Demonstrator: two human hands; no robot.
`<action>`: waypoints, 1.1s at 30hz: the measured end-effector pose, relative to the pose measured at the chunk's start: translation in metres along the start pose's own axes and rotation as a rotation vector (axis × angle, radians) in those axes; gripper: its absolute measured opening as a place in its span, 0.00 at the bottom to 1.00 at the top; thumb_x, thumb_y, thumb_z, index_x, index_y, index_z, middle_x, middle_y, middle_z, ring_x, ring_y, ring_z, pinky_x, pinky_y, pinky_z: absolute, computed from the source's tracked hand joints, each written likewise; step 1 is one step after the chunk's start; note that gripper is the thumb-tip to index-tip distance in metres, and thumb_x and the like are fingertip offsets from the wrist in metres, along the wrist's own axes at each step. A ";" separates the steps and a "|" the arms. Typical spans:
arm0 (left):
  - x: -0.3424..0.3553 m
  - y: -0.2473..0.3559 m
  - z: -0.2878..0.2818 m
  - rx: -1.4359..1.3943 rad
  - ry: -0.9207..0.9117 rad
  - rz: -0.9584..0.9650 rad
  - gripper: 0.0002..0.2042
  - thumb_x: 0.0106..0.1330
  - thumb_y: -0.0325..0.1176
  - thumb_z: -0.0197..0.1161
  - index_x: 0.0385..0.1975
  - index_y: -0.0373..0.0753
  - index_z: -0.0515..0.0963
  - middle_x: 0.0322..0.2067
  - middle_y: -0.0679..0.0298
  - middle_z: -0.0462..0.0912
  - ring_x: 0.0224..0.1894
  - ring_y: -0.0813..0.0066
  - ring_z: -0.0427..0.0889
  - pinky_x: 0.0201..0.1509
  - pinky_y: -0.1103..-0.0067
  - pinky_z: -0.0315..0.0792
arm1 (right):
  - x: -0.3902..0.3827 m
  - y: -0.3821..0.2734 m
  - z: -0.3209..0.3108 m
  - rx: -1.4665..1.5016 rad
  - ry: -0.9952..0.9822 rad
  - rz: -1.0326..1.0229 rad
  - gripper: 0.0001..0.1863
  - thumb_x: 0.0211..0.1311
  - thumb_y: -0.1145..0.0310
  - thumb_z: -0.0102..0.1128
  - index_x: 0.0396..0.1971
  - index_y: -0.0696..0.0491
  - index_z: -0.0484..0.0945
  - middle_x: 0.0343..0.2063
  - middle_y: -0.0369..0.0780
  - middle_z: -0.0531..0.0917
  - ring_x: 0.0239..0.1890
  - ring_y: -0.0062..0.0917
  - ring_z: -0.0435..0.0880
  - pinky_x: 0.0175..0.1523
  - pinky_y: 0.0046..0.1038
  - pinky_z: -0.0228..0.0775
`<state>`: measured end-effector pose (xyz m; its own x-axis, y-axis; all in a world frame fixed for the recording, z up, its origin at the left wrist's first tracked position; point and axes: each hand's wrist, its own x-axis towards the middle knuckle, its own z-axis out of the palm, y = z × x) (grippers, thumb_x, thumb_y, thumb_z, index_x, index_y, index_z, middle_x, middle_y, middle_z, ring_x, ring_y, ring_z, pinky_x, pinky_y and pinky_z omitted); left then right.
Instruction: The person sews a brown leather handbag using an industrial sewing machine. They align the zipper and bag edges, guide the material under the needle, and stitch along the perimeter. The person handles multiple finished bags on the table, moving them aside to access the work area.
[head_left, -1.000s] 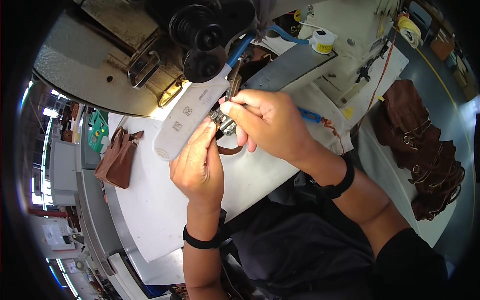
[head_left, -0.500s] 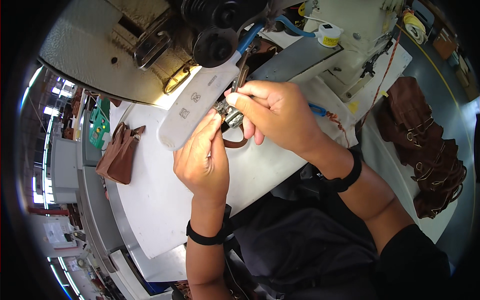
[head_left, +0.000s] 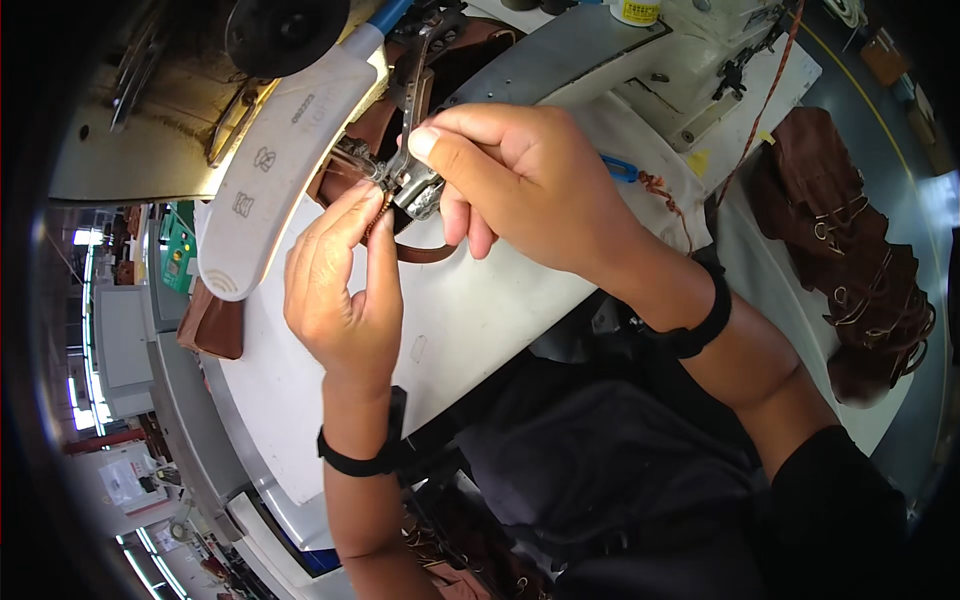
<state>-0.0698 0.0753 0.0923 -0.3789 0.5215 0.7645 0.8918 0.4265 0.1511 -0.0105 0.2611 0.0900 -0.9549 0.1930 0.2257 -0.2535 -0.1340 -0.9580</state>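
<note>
Both of my hands are at the metal needle and presser area [head_left: 412, 190] of a sewing machine. My left hand [head_left: 345, 285] is closed, its thumb and fingertips pinching the edge of a brown leather piece [head_left: 375, 115] beside the metal parts. The piece lies largely hidden behind the machine and my hands. A brown leather strap [head_left: 428, 255] loops out below, between my hands. My right hand [head_left: 535, 185] is closed in a pinch against the upright metal bar [head_left: 412, 115]; what lies between its fingertips is hidden. A long pale lamp [head_left: 285, 170] hangs left of the needle area.
A brown leather bag [head_left: 212, 322] stands at the left of the white table [head_left: 470, 310]. Blue-handled thread snips [head_left: 620, 168] lie beyond my right wrist. Several brown bags [head_left: 850, 260] are piled at the right. A white bottle [head_left: 637, 10] stands on the machine bed.
The whole view has shifted, so lamp, machine and left bag appear farther left. Both hands stay at the needle area, the left still pinching. More brown leather shows behind the metal parts.
</note>
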 end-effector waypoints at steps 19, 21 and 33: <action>0.034 -0.054 -0.039 0.267 -0.381 0.381 0.31 0.43 0.23 0.74 0.54 0.41 0.82 0.44 0.59 0.81 0.47 0.59 0.82 0.52 0.66 0.71 | 0.007 -0.011 0.015 0.103 0.036 -0.077 0.14 0.72 0.65 0.62 0.35 0.62 0.86 0.15 0.34 0.81 0.14 0.11 0.74 0.21 0.17 0.64; 0.028 -0.031 -0.047 0.332 -0.378 0.371 0.34 0.42 0.23 0.74 0.57 0.43 0.82 0.43 0.61 0.80 0.47 0.61 0.81 0.55 0.66 0.70 | 0.005 -0.014 0.013 0.056 0.066 -0.094 0.12 0.72 0.66 0.63 0.37 0.62 0.86 0.15 0.33 0.81 0.14 0.10 0.73 0.21 0.16 0.64; 0.002 0.015 -0.060 0.533 -0.408 0.213 0.36 0.47 0.29 0.77 0.64 0.52 0.81 0.50 0.64 0.79 0.50 0.66 0.78 0.56 0.67 0.66 | 0.005 -0.011 0.012 -0.031 0.002 0.021 0.12 0.74 0.68 0.56 0.31 0.59 0.81 0.15 0.34 0.80 0.15 0.13 0.73 0.20 0.21 0.65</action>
<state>-0.0427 0.0385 0.1336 -0.3652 0.8247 0.4319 0.7536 0.5343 -0.3830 -0.0149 0.2517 0.1037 -0.9597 0.1924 0.2050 -0.2283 -0.1083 -0.9675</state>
